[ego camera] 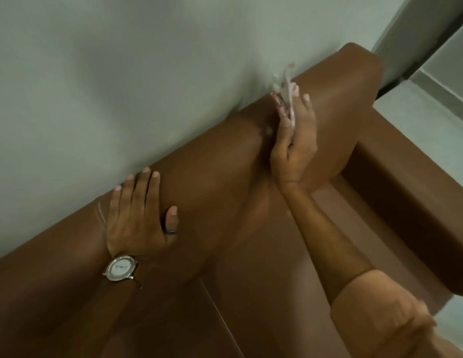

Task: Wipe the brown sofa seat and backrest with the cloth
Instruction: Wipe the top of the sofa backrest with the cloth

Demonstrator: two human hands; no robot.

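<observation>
The brown sofa backrest (214,161) runs diagonally from lower left to upper right along a pale wall. Below it lies the brown seat (289,275). My right hand (293,140) is edge-on in the crease between two backrest cushions, gripping a pale cloth (286,83) whose blurred end sticks up past the fingertips toward the wall. My left hand (140,215), with a wristwatch and a dark thumb ring, rests flat on top of the backrest, fingers spread, holding nothing.
The pale wall (121,73) sits right behind the backrest. The sofa's brown armrest (411,197) closes off the right end. Light floor (432,120) and a door frame (416,34) lie beyond it at the upper right.
</observation>
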